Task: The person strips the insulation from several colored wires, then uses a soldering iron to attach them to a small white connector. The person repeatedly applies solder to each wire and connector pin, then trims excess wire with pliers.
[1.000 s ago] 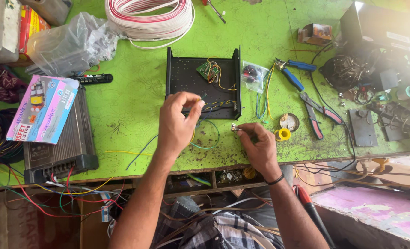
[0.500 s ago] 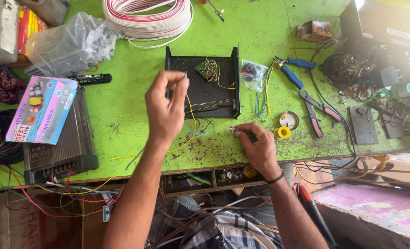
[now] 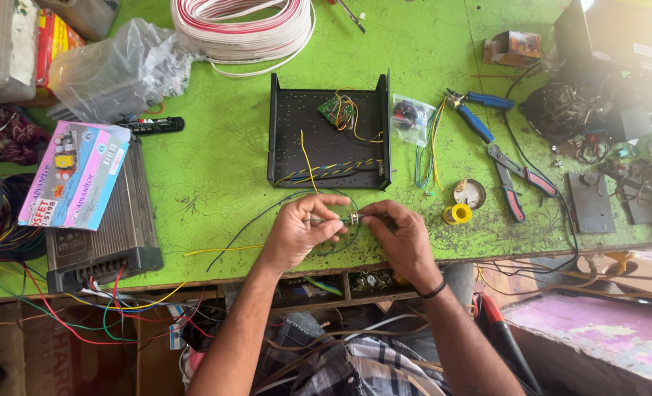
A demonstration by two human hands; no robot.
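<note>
The black metal chassis tray (image 3: 330,139) sits open-side-up on the green counter (image 3: 209,169), and everything else is placed around it. Just in front of its near wall, both hands meet over the counter's edge. The left hand (image 3: 297,233) and the right hand (image 3: 399,238) are each pinched shut on opposite ends of a small metal component (image 3: 352,218), which lies between the fingertips with its long axis running left to right, parallel to the tray's near wall. Thin blue and green wires (image 3: 267,213) loop under the hands, and a yellow wire (image 3: 305,158) runs from the tray toward them.

Inside the tray, at its far right corner, lies a small green circuit board (image 3: 337,111). To the right of the tray are a small plastic bag of parts (image 3: 408,117), blue-handled pliers (image 3: 476,114), red-handled cutters (image 3: 520,180) and a yellow solder reel (image 3: 456,214). Behind the tray lies a coil of red-and-white cable (image 3: 242,26). Well to its left are a grey finned box (image 3: 110,227) with a pink carton (image 3: 73,174) on top.
</note>
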